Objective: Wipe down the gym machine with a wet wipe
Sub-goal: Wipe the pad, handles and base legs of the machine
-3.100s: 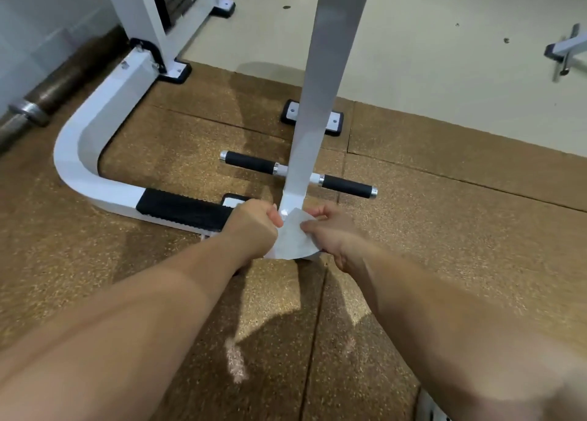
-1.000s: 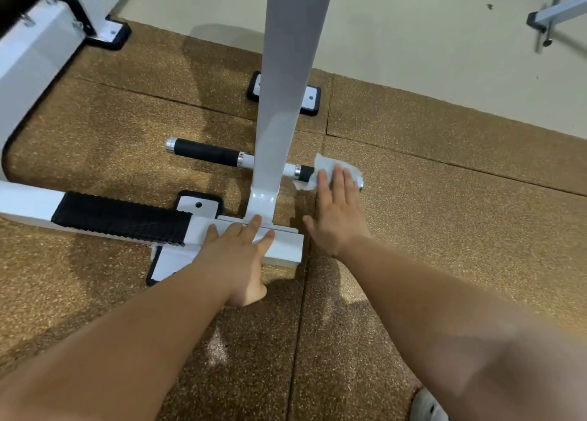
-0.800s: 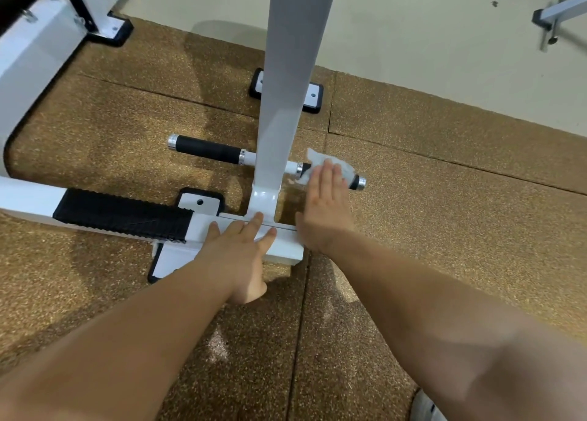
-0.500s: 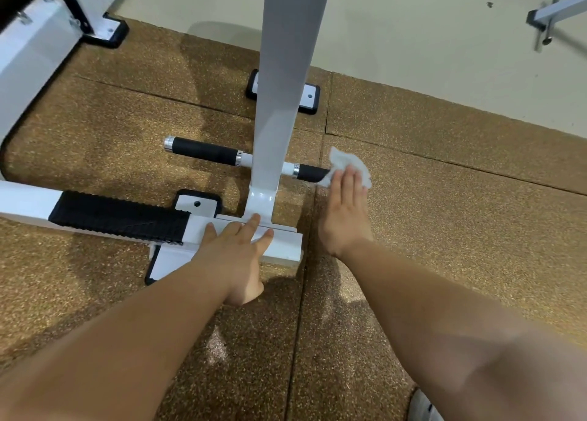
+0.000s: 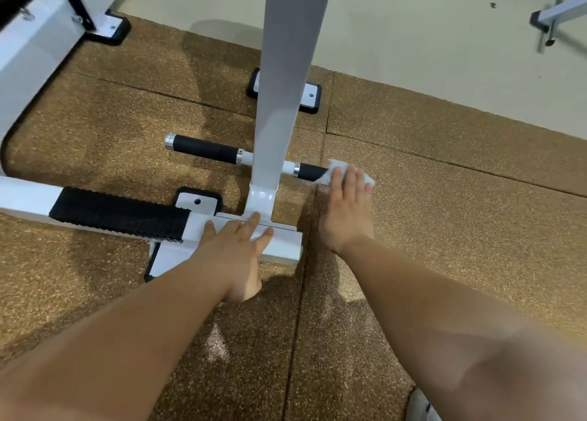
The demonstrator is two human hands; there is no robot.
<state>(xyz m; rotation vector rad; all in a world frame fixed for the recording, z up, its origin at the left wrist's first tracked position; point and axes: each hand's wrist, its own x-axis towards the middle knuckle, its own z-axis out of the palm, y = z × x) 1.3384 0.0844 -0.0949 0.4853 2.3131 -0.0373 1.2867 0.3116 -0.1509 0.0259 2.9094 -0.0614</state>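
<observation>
The white gym machine has a tall upright post (image 5: 286, 86) rising from a low base bar (image 5: 279, 245). A crossbar with black foam grips (image 5: 206, 148) runs behind the post foot. My right hand (image 5: 346, 207) lies flat with straight fingers, pressing a white wet wipe (image 5: 338, 168) onto the outer end of the right grip (image 5: 309, 172). My left hand (image 5: 235, 249) rests flat on the base bar, fingers spread, just in front of the post foot.
A black ribbed tread (image 5: 117, 214) covers the base bar to the left. White frame parts (image 5: 35, 48) stand at the far left. Black-edged foot plates (image 5: 309, 98) sit on brown rubber mats (image 5: 444, 230). Another machine's bar (image 5: 552, 17) shows top right.
Both hands earlier held the wipe at the post foot. Over the last second my right hand has slid the wipe back and forth along the right grip, now at its outer end. My left hand stayed put.
</observation>
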